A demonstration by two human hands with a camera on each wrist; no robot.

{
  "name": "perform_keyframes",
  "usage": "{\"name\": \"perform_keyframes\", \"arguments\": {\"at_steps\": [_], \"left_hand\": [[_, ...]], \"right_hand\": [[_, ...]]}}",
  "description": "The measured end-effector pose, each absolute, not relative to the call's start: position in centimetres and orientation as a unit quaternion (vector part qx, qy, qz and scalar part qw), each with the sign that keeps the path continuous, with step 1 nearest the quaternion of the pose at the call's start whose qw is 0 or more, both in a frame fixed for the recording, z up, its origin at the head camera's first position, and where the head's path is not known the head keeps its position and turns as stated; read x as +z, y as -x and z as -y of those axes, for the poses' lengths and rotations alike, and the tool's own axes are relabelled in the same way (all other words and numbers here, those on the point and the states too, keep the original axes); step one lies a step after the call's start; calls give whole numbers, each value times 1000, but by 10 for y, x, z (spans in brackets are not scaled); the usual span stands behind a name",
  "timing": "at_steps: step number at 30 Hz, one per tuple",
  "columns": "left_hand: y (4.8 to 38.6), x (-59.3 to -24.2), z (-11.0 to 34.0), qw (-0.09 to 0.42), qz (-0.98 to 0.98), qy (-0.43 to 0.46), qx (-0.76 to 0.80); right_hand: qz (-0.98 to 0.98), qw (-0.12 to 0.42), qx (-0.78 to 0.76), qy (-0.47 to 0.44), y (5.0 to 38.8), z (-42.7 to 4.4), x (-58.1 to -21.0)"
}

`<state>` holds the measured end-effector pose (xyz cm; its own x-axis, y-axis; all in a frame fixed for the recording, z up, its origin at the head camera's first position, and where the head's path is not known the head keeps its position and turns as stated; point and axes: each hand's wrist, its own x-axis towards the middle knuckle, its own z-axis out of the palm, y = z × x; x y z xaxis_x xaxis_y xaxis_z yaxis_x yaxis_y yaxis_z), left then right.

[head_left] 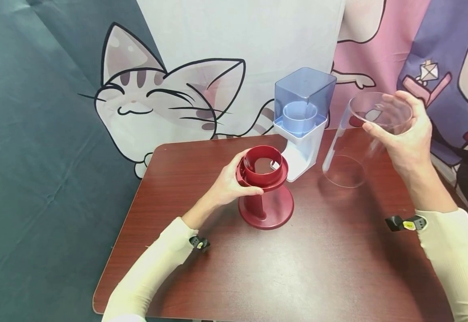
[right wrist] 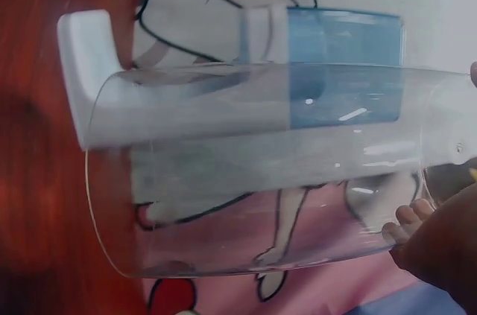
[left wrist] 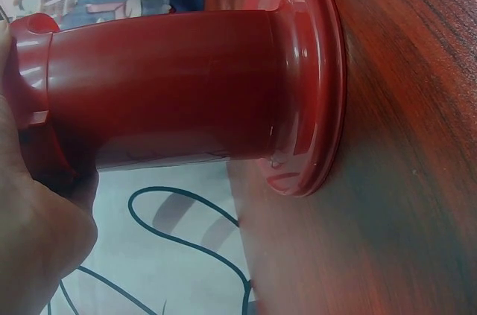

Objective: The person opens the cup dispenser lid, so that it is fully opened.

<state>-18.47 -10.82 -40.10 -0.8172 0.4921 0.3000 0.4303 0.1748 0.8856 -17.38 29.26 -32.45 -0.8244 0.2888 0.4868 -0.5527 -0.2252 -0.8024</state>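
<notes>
Gripping red dispenser stand (head_left: 272,209) with left hand (head_left: 230,184), likely for steadiness; holding clear cylinder (head_left: 360,141) near rim with right hand (head_left: 413,134), likely freeing lower end.

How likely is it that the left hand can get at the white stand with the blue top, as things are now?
Probably not directly: the left hand grips the red stand, which sits between it and the white stand. It would likely need to let go and reach around.
</notes>
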Motion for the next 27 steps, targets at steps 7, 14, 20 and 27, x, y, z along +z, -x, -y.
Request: {"name": "perform_keyframes", "arguments": {"at_steps": [7,14,20,27], "left_hand": [[185,-401,107,30,-767,-298,568],[185,-401,107,30,-764,-298,572],[186,-402,108,22,-768,-303,563],[184,-398,109,5,-780,-295,551]], "right_hand": [[568,294,764,-86,183,-306,-345],[599,302,740,-57,188,-313,-362],[608,304,732,-52,192,-315,-373],[640,307,703,-41,191,-317,-382]]}}
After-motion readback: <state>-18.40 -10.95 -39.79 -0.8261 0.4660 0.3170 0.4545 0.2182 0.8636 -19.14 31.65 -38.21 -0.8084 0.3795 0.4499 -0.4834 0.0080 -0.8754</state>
